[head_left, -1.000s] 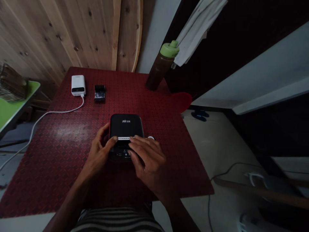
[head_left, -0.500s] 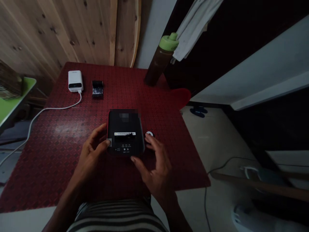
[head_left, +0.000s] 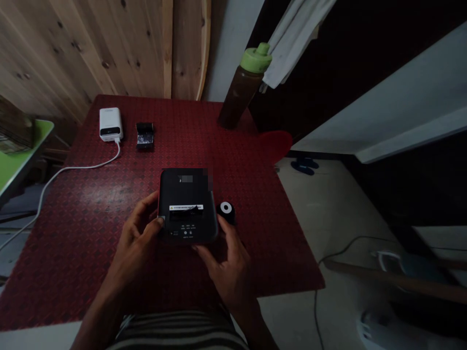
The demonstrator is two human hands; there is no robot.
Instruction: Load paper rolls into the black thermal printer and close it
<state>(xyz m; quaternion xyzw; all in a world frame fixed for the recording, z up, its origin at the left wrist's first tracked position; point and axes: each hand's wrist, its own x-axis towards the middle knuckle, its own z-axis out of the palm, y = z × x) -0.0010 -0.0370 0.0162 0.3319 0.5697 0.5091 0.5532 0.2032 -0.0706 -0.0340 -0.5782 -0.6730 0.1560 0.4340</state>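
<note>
A flat black device (head_left: pixel 188 194) with rounded corners is between my two hands over the table; it has a slot under a white label strip and small printed icons. My left hand (head_left: pixel 140 231) grips its left side, thumb on the lower left corner and fingers around the edge. My right hand (head_left: pixel 229 260) holds the lower right corner, with the thumb at the front edge and fingers along the right side. Just beyond the right fingers stands a small black roll (head_left: pixel 226 212) with a white ring on its end. The device's underside is hidden.
The red patterned table (head_left: pixel 91 243) carries a white power bank (head_left: pixel 110 121) with a white cable (head_left: pixel 69 168), a black film roll (head_left: pixel 145 135) and a tall brown bottle (head_left: pixel 239 95) with a green lid. A red seat (head_left: pixel 275 145) is beyond the right edge.
My right hand has closed in on the device's right side and lower corner. The small roll, partly covered before, now shows more fully. The view has shifted slightly.
</note>
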